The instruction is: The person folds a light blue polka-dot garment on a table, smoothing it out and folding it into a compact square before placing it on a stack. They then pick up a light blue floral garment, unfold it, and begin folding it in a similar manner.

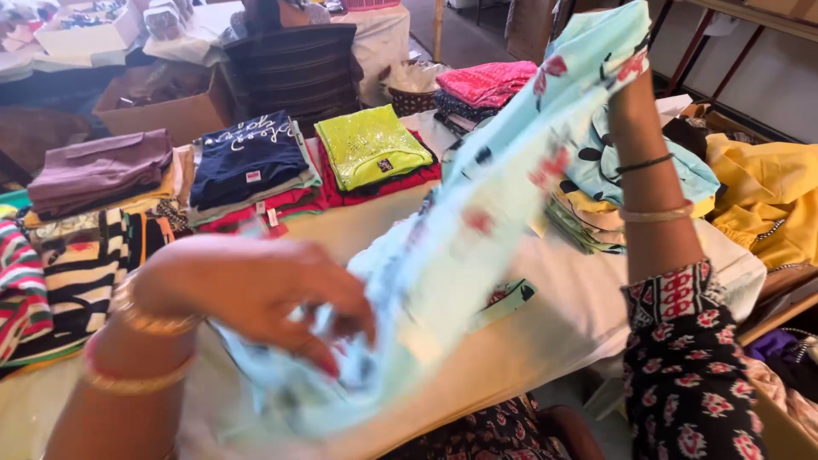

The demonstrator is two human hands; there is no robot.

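Both your hands are on one pale blue garment (477,230) with red and dark prints, stretched slantwise above the table (545,332). Your right hand is raised at the top right; the cloth drapes over it, so the hand itself is hidden and you cannot tell how its fingers sit, though the top edge hangs from there. Your left hand (264,294) is low and blurred, fingers curled down and pinching the garment's lower end just above the tabletop. Behind the cloth lie folded stacks: a navy shirt (247,158), a lime shirt (371,145), a pink pile (490,83) and striped tops (77,273). A yellow garment (763,200) lies at the far right.
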